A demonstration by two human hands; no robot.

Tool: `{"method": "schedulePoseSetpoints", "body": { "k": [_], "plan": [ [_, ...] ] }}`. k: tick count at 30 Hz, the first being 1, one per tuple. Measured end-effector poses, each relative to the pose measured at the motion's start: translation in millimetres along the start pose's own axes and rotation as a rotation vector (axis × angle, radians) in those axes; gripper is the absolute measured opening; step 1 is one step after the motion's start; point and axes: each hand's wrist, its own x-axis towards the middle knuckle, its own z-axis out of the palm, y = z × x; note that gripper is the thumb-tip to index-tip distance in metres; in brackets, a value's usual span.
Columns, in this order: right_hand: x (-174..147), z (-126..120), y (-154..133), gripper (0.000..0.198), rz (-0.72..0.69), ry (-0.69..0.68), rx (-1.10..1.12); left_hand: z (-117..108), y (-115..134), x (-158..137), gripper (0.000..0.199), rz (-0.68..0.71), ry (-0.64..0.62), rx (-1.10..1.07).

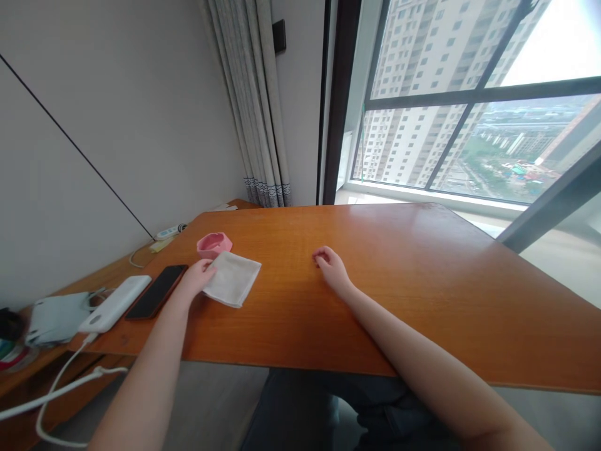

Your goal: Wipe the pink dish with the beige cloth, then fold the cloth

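A pale, folded cloth (233, 279) is at the left of the wooden table (291, 326). My left hand (197, 277) grips its left edge, with the fingers closed on it and the thumb side partly hidden. Just behind the cloth sits a pink, angular bowl-like dish (215, 244), its near side partly covered by the cloth. Over the middle of the table, my right hand (330, 264) is loosely curled, apart from the cloth. Its fingers are bent inward, and nothing shows in them.
Left of my left hand lie a dark phone (158, 292) and a white power bank (116, 304) with a cable plugged in. A grey pouch (56, 318) and a power strip (168, 232) rest along the wall side. A window (451, 144) stands at right.
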Motion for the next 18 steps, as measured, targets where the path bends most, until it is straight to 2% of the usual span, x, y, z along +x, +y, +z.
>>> {"method": "schedulePoseSetpoints", "body": {
  "k": [3, 5, 8, 10, 12, 14, 16, 18],
  "plan": [
    [1, 2, -1, 0.013, -0.014, -0.007, 0.052, -18, -27, -1, 0.039, -0.083, 0.150, 0.338],
    [2, -1, -2, 0.014, -0.027, 0.003, 0.050, -24, -37, -8, 0.043, -0.129, 0.169, 0.444],
    [7, -9, 4, 0.015, -0.029, 0.051, -0.039, -27, -41, -19, 0.045, -0.162, 0.177, 0.540],
    [12, -13, 12, 0.015, -0.024, 0.061, -0.116, -27, -36, -24, 0.043, -0.108, 0.244, 0.629],
    [18, -14, 20, 0.016, -0.014, 0.061, -0.179, -23, -21, -25, 0.039, 0.039, 0.336, 0.680],
    [25, -13, 26, 0.017, -0.014, 0.073, -0.238, -11, 5, -25, 0.035, 0.247, 0.363, 0.618],
    [34, -11, 28, 0.018, -0.010, 0.075, -0.327, 12, 41, -24, 0.033, 0.430, 0.246, 0.451],
    [43, -8, 27, 0.020, 0.008, 0.052, -0.417, 44, 83, -26, 0.030, 0.531, 0.024, 0.302]
  ]
}}
